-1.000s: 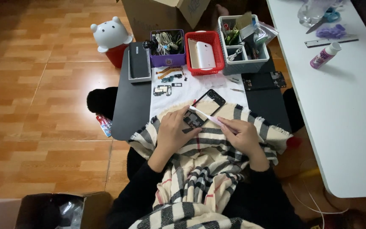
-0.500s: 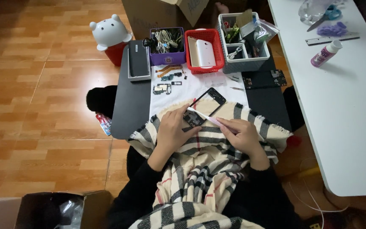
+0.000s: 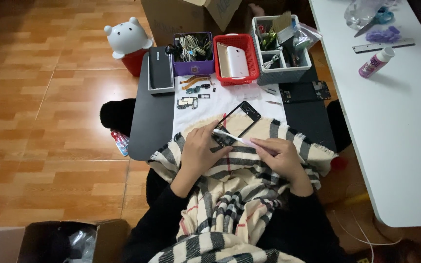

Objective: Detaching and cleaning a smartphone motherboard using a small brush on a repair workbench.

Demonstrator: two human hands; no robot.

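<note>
Left hand (image 3: 201,148) is pressed flat on the lower corner of the thin black rectangular phone frame (image 3: 237,122), fingers together, pinning it at the near edge of the low dark tabletop (image 3: 154,126); right hand (image 3: 278,155) has its fingers pinched round a slim pink-and-white stick tool (image 3: 242,140) whose tip touches the frame just beside the left fingers; along the far edge sit a purple plastic bin of cables (image 3: 193,53), a red mesh basket with a white phone back (image 3: 236,58) and a grey divided organiser (image 3: 281,51); brown cardboard box (image 3: 191,14) stands behind them, another open one (image 3: 49,241) at the near left floor; small red flat packet (image 3: 120,142) lies off the table's left edge; compared with half a second back, pretty much nothing has shifted, same grip, same spot.
</note>
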